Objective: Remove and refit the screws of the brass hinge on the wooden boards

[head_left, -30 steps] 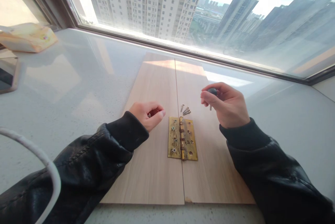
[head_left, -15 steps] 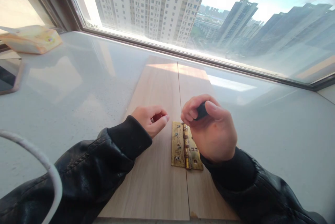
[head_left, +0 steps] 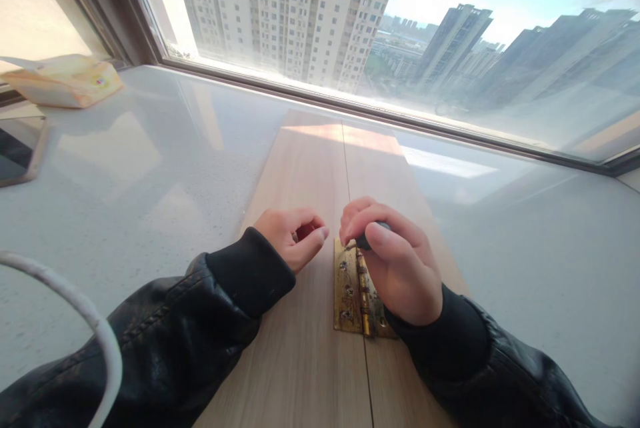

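My right hand [head_left: 395,255] is closed around the dark handle of a screwdriver [head_left: 373,235]. Its short metal shaft points left at the top of a brass hinge [head_left: 365,301], partly behind my fingers. The hinge spans the seam between two pale wooden boards [head_left: 295,168]. Several cross-head screws [head_left: 345,315] sit in its left leaf, while my right hand and sleeve cover much of the right leaf. Left of the hinge, my left hand [head_left: 295,235] is curled, thumb against the bent fingers; what lies inside them is hidden.
The boards lie on a glossy white speckled sill [head_left: 165,215] below a large window. A tissue pack [head_left: 75,81] and a flat dark-screened device [head_left: 20,148] are at the far left. A white cable [head_left: 100,328] arcs in front of my left sleeve.
My right hand has turned and come down over the hinge's top, with the screwdriver handle tilted differently. My left hand keeps its curl. The whole view has shifted slightly.
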A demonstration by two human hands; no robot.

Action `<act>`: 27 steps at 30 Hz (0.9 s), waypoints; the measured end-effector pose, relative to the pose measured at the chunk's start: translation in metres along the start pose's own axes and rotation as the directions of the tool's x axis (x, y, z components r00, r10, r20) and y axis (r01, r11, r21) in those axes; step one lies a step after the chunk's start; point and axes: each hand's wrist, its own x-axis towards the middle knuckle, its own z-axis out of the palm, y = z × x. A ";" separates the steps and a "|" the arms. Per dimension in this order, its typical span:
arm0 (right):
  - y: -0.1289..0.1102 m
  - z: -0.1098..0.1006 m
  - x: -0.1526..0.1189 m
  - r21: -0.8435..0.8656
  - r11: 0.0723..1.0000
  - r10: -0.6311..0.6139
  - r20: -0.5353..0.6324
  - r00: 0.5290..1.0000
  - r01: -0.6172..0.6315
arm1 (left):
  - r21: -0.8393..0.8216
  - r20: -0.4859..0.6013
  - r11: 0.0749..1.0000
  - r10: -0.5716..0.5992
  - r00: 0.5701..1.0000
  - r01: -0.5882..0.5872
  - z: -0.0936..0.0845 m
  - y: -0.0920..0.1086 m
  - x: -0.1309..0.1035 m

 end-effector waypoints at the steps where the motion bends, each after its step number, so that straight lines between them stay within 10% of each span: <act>1: 0.000 0.000 0.000 -0.021 1.000 -0.016 0.005 1.000 0.016 | -0.004 -0.001 1.000 0.002 1.000 -0.002 0.000 0.000 0.000; 27: -0.002 0.002 0.002 -0.197 0.975 -0.140 -0.176 0.974 0.104 | -0.002 -0.079 0.999 0.034 0.996 -0.034 0.004 -0.001 -0.001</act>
